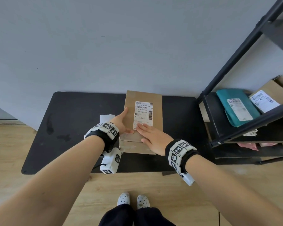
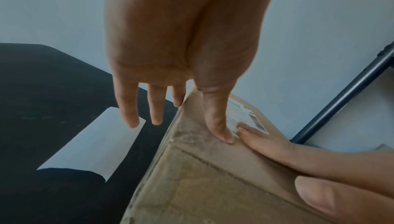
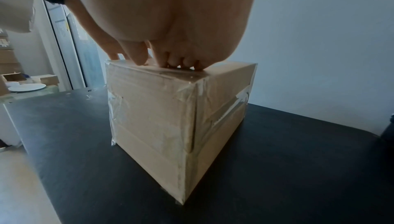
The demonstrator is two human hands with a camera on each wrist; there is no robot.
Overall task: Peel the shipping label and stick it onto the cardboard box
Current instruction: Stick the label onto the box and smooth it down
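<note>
A taped cardboard box [image 1: 155, 101] [image 3: 160, 118] stands on the black table [image 1: 75, 111]. A white shipping label [image 1: 143, 111] [image 2: 241, 114] with barcodes lies flat on the box's top. My left hand [image 1: 121, 123] [image 2: 181, 42] is at the box's left edge, its thumb on the top by the label's near corner and its fingers straight down the side. My right hand [image 1: 147, 129] [image 3: 170, 17] lies flat on the top, its fingers pressing the label's near end. A blank white backing sheet [image 1: 105, 118] [image 2: 91, 145] lies on the table left of the box.
A black metal rack [image 1: 235, 118] stands at the right, holding a teal parcel [image 1: 235, 105] and a labelled carton [image 1: 268, 95]. A grey wall runs right behind the table. Wooden floor and my feet are at the table's near edge.
</note>
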